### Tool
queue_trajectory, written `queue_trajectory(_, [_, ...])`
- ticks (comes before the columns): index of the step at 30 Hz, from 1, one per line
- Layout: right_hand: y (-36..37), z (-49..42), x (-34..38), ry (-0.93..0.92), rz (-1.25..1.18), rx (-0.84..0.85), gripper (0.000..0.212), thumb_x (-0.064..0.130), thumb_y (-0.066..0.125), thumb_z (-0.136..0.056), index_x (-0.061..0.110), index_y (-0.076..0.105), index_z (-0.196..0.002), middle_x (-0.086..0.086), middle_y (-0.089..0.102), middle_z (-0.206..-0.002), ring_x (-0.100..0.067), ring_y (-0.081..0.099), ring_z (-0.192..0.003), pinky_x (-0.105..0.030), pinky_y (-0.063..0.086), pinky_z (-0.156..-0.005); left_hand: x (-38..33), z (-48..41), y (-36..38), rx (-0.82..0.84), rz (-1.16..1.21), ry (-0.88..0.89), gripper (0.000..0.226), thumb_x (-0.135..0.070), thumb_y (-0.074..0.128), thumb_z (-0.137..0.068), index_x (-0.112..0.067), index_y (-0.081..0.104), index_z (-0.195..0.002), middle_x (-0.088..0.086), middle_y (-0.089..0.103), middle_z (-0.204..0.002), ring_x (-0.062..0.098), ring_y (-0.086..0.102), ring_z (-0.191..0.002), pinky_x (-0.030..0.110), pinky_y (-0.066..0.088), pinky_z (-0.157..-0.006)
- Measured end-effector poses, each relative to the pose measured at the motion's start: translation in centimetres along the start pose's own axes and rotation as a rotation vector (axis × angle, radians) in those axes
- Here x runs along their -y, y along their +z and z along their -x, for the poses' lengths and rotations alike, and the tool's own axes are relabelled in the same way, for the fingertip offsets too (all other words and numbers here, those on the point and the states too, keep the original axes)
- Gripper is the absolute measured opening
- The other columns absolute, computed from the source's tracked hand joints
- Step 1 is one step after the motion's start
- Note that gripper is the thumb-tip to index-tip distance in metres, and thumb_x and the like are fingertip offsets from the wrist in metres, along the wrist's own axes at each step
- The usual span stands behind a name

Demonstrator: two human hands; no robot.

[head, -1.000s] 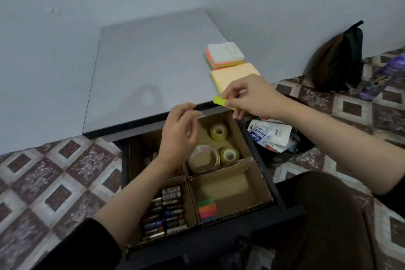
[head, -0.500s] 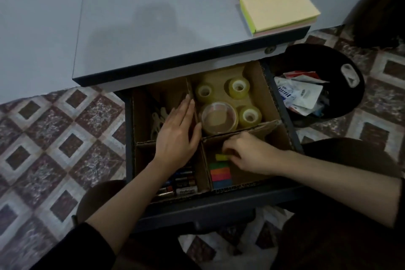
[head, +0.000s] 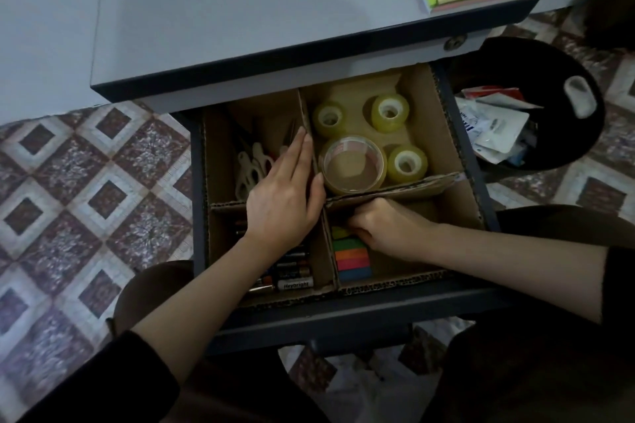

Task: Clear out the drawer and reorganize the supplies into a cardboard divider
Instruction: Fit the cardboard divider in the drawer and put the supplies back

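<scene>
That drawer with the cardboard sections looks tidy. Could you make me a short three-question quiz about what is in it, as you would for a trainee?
1. True or false: the scissors share a section with the tape rolls.
2. Multiple choice: which section of the cardboard divider is the right hand in?
A. with the batteries
B. with the coloured sticky tabs
C. with the tape rolls
3. Fill in: the left hand rests flat over the divider's ______ wall.

Key:
1. False: the scissors lie in the far left section, the tape rolls in the far right.
2. B
3. Centre (where the walls cross).
</scene>
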State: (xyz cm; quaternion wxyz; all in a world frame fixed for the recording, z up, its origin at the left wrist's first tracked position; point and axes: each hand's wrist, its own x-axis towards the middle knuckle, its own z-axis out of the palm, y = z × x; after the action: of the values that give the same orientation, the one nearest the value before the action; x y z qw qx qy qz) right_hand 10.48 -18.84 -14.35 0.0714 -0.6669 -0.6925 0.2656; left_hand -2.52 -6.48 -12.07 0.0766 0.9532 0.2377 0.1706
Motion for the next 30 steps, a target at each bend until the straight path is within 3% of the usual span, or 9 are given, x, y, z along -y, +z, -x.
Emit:
queue_trajectory(4, [-0.8, -0.2, 1.0, -0.035, 0.203, 0.105, 0.024, 0.006, 0.044, -0.094, 0.002, 0.064, -0.106, -0.014, 0.063, -0.107, -0.03, 0.06, -0.099, -0.037, 0.048, -0.082, 0.0, 0.0, 0.0, 0.004, -0.005, -0.001, 0.05, -0.029, 0.038, -0.093, 0.004, 0.05, -0.129, 0.018, 0.051, -0.135, 0.024, 0.067, -0.094, 0.015, 0.039, -0.053])
queue_trajectory(10, [-1.3, -0.1, 1.7, -0.044, 0.348, 0.184, 0.029, 0.008, 0.036, -0.098, 0.002, 0.058, -0.115, -0.013, 0.056, -0.117, -0.029, 0.058, -0.102, -0.031, 0.038, -0.071, 0.1, 0.0, 0.1, 0.012, 0.002, -0.004, 0.05, -0.029, 0.037, -0.094, 0.004, 0.049, -0.13, 0.018, 0.05, -0.136, 0.025, 0.067, -0.092, 0.016, 0.038, -0.052])
queue_trajectory(12, [-1.3, 0.0, 1.7, -0.089, 0.321, 0.104, 0.025, 0.003, 0.045, -0.092, 0.0, 0.063, -0.108, -0.015, 0.062, -0.106, -0.031, 0.063, -0.092, -0.033, 0.045, -0.066, 0.1, 0.0, 0.1, 0.014, 0.0, -0.004, 0.05, -0.029, 0.037, -0.094, 0.004, 0.05, -0.13, 0.018, 0.05, -0.136, 0.025, 0.067, -0.093, 0.017, 0.041, -0.051])
queue_trajectory(15, [-0.8, 0.1, 1.0, -0.141, 0.188, -0.017, 0.019, -0.006, 0.072, -0.06, 0.003, 0.071, -0.077, -0.011, 0.068, -0.071, -0.027, 0.066, -0.06, -0.029, 0.05, -0.046, 0.0, 0.0, 0.1, 0.012, 0.004, -0.003, 0.05, -0.029, 0.037, -0.094, 0.004, 0.05, -0.129, 0.018, 0.051, -0.135, 0.025, 0.067, -0.095, 0.019, 0.045, -0.05])
queue_trajectory(17, [-0.3, -0.2, 0.8, -0.11, 0.146, -0.008, 0.023, -0.006, 0.072, -0.063, 0.003, 0.072, -0.084, -0.012, 0.069, -0.08, -0.029, 0.067, -0.071, -0.035, 0.056, -0.054, 0.0, 0.0, 0.2, 0.013, 0.004, -0.003, 0.05, -0.029, 0.037, -0.094, 0.004, 0.05, -0.129, 0.018, 0.051, -0.135, 0.025, 0.067, -0.095, 0.02, 0.046, -0.05])
queue_trajectory(20, [-0.3, -0.3, 1.0, -0.031, 0.083, -0.034, 0.025, 0.001, 0.053, -0.085, 0.004, 0.068, -0.105, -0.015, 0.067, -0.104, -0.032, 0.062, -0.095, -0.043, 0.052, -0.078, 0.1, 0.0, 0.2, 0.018, 0.006, -0.007, 0.05, -0.029, 0.036, -0.094, 0.004, 0.05, -0.129, 0.018, 0.051, -0.135, 0.026, 0.067, -0.096, 0.02, 0.046, -0.05])
queue_trajectory(26, [-0.4, 0.6, 1.1, 0.038, -0.123, -0.099, 0.026, 0.005, 0.053, -0.086, 0.007, 0.068, -0.108, -0.012, 0.067, -0.109, -0.029, 0.061, -0.102, -0.042, 0.05, -0.085, 0.0, 0.1, 0.2, 0.025, 0.008, -0.014, 0.051, -0.03, 0.035, -0.094, 0.003, 0.049, -0.13, 0.018, 0.051, -0.134, 0.027, 0.066, -0.098, 0.023, 0.048, -0.051])
queue_trajectory(30, [-1.3, 2.6, 1.1, 0.146, -0.271, -0.237, 0.017, 0.006, 0.06, -0.086, 0.006, 0.071, -0.098, -0.008, 0.071, -0.095, -0.022, 0.065, -0.089, -0.035, 0.052, -0.082, -0.1, 0.1, 0.2, 0.016, 0.007, -0.011, 0.05, -0.029, 0.035, -0.094, 0.004, 0.05, -0.13, 0.018, 0.052, -0.133, 0.028, 0.067, -0.096, 0.023, 0.049, -0.051])
